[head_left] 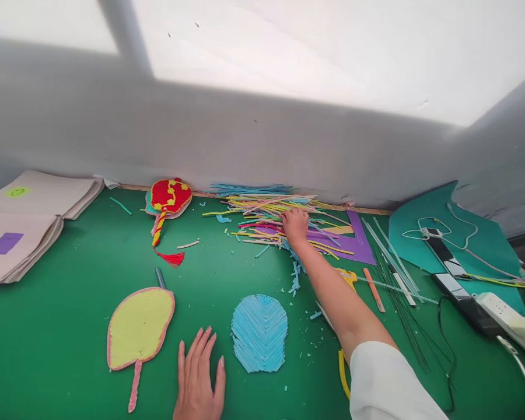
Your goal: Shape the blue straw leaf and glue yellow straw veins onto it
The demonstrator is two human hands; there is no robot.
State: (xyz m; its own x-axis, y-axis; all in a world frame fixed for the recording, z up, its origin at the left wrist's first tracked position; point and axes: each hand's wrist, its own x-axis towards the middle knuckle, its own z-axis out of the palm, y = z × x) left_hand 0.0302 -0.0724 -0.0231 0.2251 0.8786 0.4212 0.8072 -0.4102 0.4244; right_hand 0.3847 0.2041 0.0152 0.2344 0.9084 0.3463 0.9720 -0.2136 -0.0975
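Observation:
My right hand (294, 226) reaches far forward into a heap of thin coloured strips (271, 213) by the wall, its fingers curled down onto them; what they grip is hidden. My left hand (199, 376) lies flat on the green table (70, 326) with fingers stretched out, holding nothing. It rests just left of a light blue woven leaf-shaped fan piece (259, 332). A yellow fan with a pink rim and handle (139, 329) lies further left.
A red and yellow fan with a red tassel (168, 201) lies near the wall. Stacked cloth bags (21, 224) sit at the left. A purple sheet (359, 242), clear rods (391, 259), a teal sheet (455, 233), cables and a power strip (507, 315) crowd the right.

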